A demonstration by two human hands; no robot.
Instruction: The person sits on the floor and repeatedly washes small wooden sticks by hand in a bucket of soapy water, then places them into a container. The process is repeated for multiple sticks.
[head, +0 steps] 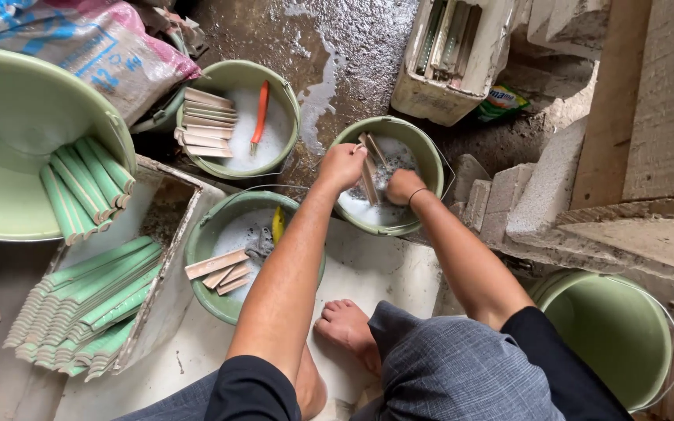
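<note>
Three soapy green buckets (pixel 237 76) crowd both hands (pixel 372 175)

Smooth plastic bucket (pixel 429 160) of foamy water, matt clay-like strips (pixel 370 173) — glossy green glazed trim tiles (pixel 87 300), rough wet concrete floor (pixel 352 39).

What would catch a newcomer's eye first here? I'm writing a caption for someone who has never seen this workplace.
Most striking are the person's left hand and right hand, both gripping narrow strips over a green bucket of soapy water at centre. Two more sudsy buckets sit to the left, and pale green trim pieces lie stacked in a tray at far left.
</note>
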